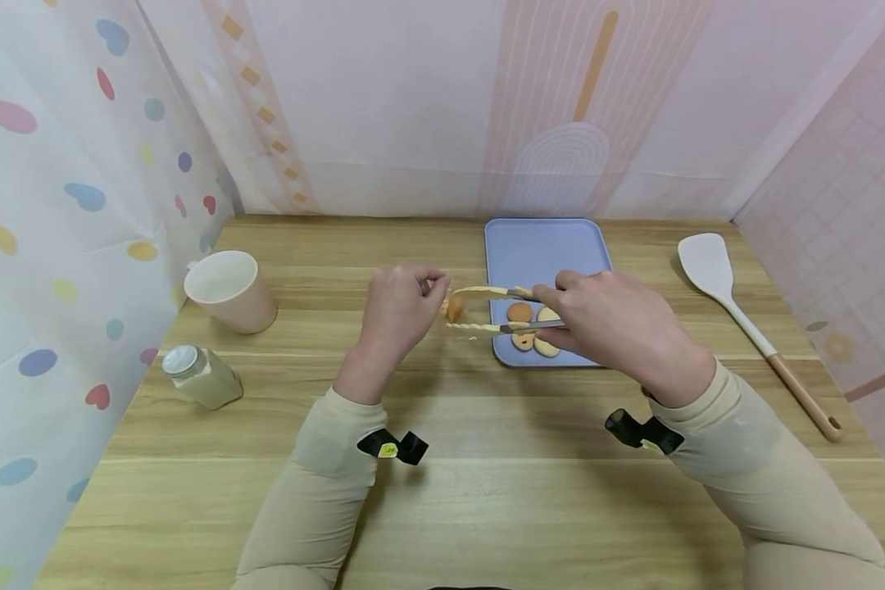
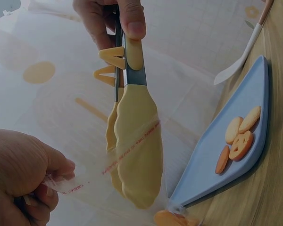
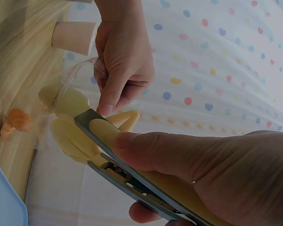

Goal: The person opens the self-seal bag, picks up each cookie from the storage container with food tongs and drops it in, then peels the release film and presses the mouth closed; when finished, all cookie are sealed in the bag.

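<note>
A clear plastic bag with red print near its mouth hangs from my left hand, which pinches its edge. My right hand grips a pair of food tongs with cream-yellow scalloped heads. In the left wrist view the heads reach into the bag, a little apart, with nothing visible between them. Orange-brown cookies lie low in the bag, below the tips. To the right, several cookies rest on the near part of a blue tray.
At the left stand a pink mug and a square jar with a pale lid. A white spatula with a wooden handle lies at the far right. Patterned curtains enclose the wooden table.
</note>
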`<action>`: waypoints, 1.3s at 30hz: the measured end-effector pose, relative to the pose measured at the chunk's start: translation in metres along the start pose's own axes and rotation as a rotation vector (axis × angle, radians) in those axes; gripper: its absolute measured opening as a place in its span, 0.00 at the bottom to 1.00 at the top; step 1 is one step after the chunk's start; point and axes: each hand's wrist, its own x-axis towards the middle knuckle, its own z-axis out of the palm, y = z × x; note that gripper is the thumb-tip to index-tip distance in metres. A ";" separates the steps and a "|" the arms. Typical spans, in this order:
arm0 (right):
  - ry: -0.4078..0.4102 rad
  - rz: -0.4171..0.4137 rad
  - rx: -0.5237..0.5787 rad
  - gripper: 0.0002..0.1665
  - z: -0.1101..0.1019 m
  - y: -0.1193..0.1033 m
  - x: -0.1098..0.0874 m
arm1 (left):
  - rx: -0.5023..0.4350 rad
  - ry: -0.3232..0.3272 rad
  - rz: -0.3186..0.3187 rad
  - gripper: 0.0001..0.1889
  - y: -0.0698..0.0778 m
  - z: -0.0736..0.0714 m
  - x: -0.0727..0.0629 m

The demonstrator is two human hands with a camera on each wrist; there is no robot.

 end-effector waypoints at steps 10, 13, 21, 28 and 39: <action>0.027 -0.010 0.000 0.18 0.002 0.002 -0.004 | 0.002 -0.023 -0.027 0.06 -0.003 0.001 0.000; 0.030 -0.012 0.002 0.18 0.002 0.003 -0.004 | 0.010 -0.030 -0.026 0.06 -0.003 0.001 0.001; 0.033 -0.008 0.023 0.21 0.000 0.005 -0.010 | -0.004 -0.043 -0.054 0.06 -0.003 0.002 0.001; 0.061 0.001 0.047 0.25 -0.004 0.008 -0.020 | -0.011 -0.039 -0.064 0.06 -0.005 0.002 0.002; 0.213 -0.020 0.065 0.30 -0.006 0.017 -0.043 | -0.013 -0.037 -0.070 0.06 -0.006 0.002 0.002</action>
